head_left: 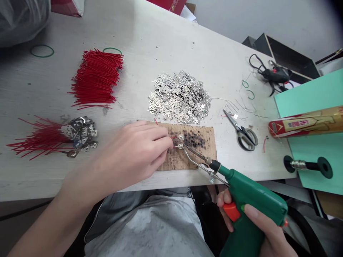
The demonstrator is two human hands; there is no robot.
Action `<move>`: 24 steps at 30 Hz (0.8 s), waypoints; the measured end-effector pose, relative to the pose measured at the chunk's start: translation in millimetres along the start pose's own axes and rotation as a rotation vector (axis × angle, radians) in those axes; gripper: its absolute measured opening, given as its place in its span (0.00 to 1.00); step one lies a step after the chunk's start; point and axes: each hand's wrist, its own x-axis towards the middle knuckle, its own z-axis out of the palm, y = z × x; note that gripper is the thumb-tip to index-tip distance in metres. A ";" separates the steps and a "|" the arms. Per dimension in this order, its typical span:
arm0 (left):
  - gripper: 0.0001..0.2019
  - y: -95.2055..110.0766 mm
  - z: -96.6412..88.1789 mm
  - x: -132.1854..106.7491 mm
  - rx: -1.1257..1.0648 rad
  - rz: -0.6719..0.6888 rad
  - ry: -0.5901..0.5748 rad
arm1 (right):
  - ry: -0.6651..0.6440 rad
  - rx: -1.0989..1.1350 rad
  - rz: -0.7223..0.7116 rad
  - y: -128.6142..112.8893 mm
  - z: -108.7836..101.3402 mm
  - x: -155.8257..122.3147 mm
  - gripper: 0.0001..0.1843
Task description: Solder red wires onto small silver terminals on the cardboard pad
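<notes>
My left hand is closed in a pinch on thin red wires lying on a scorched cardboard pad. Small metal tabs sit at the wires' ends on the pad. My right hand grips a green soldering gun with an orange trigger. Its metal tip touches the lower tab, just right of my left fingertips.
A bundle of red wires and a heap of metal tabs lie further back. Wires with tabs attached lie at the left. Scissors, a solder spool, a gold tube and green rubber bands are around.
</notes>
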 end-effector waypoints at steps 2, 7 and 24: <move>0.09 -0.1 -0.5 0.3 -0.001 -0.003 -0.001 | -0.025 0.001 0.025 1.8 -1.7 0.2 0.24; 0.10 -0.3 -1.4 0.5 -0.001 -0.010 -0.003 | 0.077 0.004 0.108 1.7 0.9 2.0 0.31; 0.06 2.3 -2.6 0.7 -0.064 -0.027 0.010 | 0.147 0.117 0.038 -9.3 12.2 2.9 0.27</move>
